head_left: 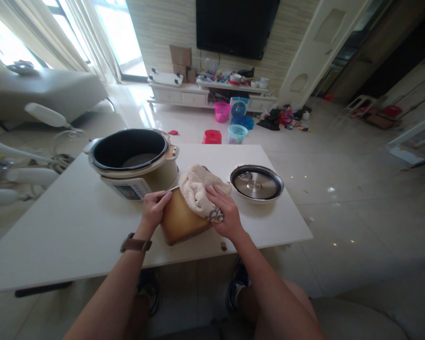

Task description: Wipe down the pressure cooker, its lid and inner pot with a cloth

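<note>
Knees and two dark shoes [238, 283] sit closest below, under the edge of the white table [56, 226], and both forearms stretch up from there. Left hand [155, 208], with a brown watch [135, 244] on the wrist, is clamped on the near-left side of a tan metal pot [179, 221] that lies tipped on its side on the table, fingers curled over its rim. Right hand [222, 212] presses flat, fingers together, on a cream towel [198, 189] bunched over the top of that pot, so towel and pot are sandwiched between the two hands. Just beyond the left hand, touching or nearly touching the pot, stands the open rice cooker [132, 160], its dark inside showing and its control panel facing the person. Off to the right of the right hand, near but apart from it, a steel lid [257, 183] lies flat on the table. A small dark crumb [223, 245] sits just below the right wrist near the table edge. Far past both hands, on the shiny floor, stand a pink basket [222, 111], a blue basket [237, 133] and a red tub [211, 137], under the black television [235, 26].
</note>
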Tool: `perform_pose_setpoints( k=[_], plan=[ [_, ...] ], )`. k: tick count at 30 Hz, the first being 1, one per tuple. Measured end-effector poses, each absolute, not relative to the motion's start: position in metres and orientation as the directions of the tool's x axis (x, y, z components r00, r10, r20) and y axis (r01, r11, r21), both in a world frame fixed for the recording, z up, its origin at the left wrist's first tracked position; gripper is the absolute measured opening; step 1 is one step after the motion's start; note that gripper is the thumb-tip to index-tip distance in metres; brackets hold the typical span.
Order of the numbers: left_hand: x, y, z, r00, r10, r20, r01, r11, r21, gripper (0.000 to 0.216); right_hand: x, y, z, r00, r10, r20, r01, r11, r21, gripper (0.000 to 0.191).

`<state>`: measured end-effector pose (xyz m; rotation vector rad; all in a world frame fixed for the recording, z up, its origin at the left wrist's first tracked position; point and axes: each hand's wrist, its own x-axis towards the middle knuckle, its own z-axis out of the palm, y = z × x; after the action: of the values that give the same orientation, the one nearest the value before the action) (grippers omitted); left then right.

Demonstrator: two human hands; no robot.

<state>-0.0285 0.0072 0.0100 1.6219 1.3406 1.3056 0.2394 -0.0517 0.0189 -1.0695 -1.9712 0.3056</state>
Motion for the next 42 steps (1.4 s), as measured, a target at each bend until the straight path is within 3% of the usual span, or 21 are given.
perform_pose_setpoints(
  k=[42],
  plan=[
    [-0.028, 0.006, 0.005, -0.045, 0.956, 0.289, 0.277, -0.266, 0.923, 0.055, 0.244, -0.041, 0.001, -0.076, 0.825, 0.560, 0.491, 0.520, -0.699, 0.069]
  ],
)
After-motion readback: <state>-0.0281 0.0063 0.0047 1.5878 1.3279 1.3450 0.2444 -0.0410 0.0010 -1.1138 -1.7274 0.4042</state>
